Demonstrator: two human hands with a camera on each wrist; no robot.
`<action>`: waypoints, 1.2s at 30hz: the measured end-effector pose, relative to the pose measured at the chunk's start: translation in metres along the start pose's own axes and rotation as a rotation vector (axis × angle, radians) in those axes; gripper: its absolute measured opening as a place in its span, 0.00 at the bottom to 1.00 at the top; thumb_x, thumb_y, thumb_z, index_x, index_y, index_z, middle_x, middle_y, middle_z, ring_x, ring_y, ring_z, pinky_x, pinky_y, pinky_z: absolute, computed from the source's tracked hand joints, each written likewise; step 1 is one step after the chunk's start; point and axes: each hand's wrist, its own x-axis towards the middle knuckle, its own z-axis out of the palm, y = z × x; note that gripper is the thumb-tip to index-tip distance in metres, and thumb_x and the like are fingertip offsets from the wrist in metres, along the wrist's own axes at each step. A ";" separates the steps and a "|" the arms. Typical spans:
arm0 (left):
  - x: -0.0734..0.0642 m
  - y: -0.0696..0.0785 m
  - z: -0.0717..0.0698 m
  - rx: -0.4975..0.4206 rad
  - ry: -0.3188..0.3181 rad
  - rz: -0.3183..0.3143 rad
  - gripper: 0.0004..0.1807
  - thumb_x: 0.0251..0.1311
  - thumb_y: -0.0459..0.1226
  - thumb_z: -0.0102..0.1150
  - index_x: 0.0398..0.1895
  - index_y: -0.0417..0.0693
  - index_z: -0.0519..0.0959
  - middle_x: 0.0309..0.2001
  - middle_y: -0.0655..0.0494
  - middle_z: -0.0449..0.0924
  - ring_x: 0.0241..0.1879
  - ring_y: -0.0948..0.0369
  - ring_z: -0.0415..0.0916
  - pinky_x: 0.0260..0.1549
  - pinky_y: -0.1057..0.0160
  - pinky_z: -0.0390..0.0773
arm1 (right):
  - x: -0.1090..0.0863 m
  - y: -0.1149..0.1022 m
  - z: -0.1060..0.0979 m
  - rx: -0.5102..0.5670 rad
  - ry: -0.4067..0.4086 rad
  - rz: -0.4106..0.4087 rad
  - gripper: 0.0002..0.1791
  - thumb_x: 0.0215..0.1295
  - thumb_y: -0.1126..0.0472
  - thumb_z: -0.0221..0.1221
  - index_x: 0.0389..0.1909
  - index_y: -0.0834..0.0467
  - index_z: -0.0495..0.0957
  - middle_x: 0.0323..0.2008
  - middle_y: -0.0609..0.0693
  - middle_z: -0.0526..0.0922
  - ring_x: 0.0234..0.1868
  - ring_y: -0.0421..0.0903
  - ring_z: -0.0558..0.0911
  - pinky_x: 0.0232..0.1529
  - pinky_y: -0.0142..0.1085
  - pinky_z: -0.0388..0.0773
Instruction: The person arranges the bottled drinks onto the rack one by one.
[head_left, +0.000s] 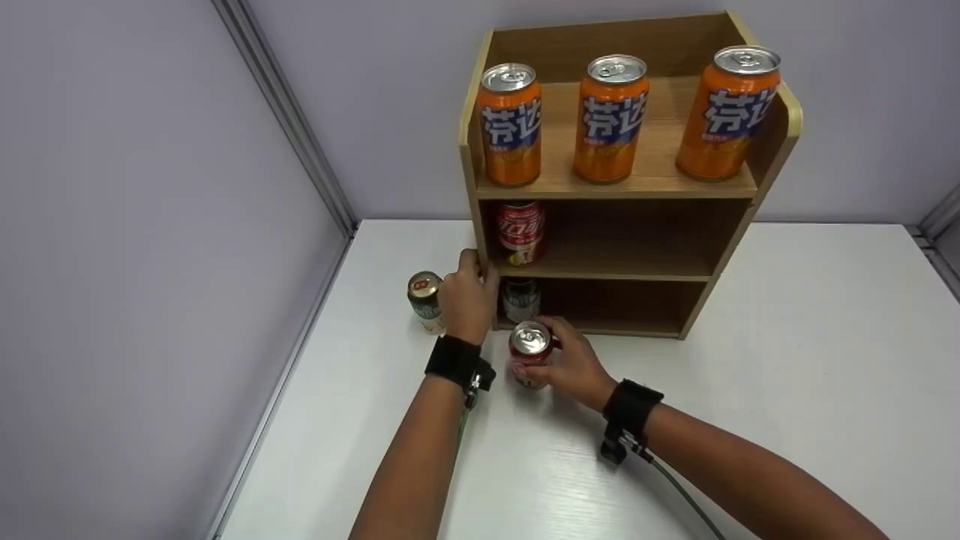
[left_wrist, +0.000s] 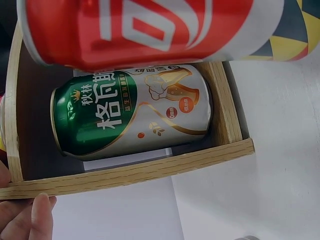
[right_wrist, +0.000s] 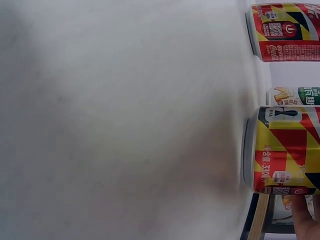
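Observation:
My left hand [head_left: 466, 304] grips the left side panel of a small wooden shelf [head_left: 615, 192]; in the left wrist view its fingers [left_wrist: 42, 220] lie against the panel's outer face. My right hand [head_left: 579, 367] holds a red soda can [head_left: 530, 339] upright, just in front of the bottom tier's left end. The right wrist view shows that can's red and yellow pattern, with fingers [right_wrist: 304, 220] along its side. In the bottom tier stands a green and white can [left_wrist: 132, 112]. A red can [head_left: 520, 232] stands above it in the middle tier.
Several orange cans, one at the left [head_left: 511, 142], stand on the top tier. Left of the shelf is a dark green and white can [head_left: 426, 301] on the white table [head_left: 817, 375]. Another red can [right_wrist: 285, 32] appears in the right wrist view. A grey wall [head_left: 150, 262] borders the left.

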 end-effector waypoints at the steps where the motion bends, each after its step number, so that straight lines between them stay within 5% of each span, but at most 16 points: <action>1: 0.000 0.000 0.000 0.001 0.001 -0.002 0.10 0.61 0.39 0.60 0.40 0.41 0.77 0.23 0.49 0.82 0.17 0.55 0.78 0.16 0.54 0.73 | 0.000 0.000 0.000 -0.005 0.000 -0.008 0.45 0.40 0.60 0.79 0.62 0.62 0.70 0.55 0.49 0.74 0.57 0.46 0.74 0.55 0.46 0.71; 13: -0.001 0.000 0.002 -0.008 0.010 0.005 0.09 0.61 0.39 0.60 0.39 0.42 0.77 0.22 0.50 0.82 0.15 0.56 0.76 0.15 0.55 0.72 | -0.005 -0.001 -0.014 -0.071 -0.056 -0.070 0.40 0.39 0.56 0.80 0.57 0.51 0.74 0.51 0.40 0.76 0.53 0.40 0.76 0.53 0.43 0.73; 26: -0.001 -0.003 0.003 -0.020 0.005 -0.016 0.10 0.61 0.40 0.60 0.40 0.43 0.77 0.25 0.51 0.83 0.18 0.56 0.79 0.17 0.56 0.74 | -0.037 -0.015 -0.037 -0.043 -0.125 -0.139 0.41 0.41 0.55 0.79 0.59 0.54 0.72 0.53 0.40 0.76 0.54 0.42 0.76 0.52 0.44 0.74; 36: -0.001 0.000 0.002 -0.024 -0.009 -0.022 0.09 0.61 0.39 0.60 0.40 0.43 0.77 0.27 0.51 0.84 0.20 0.58 0.79 0.18 0.58 0.75 | -0.043 -0.035 -0.065 -0.031 -0.082 -0.173 0.39 0.42 0.54 0.79 0.58 0.53 0.74 0.51 0.41 0.77 0.53 0.43 0.77 0.51 0.42 0.75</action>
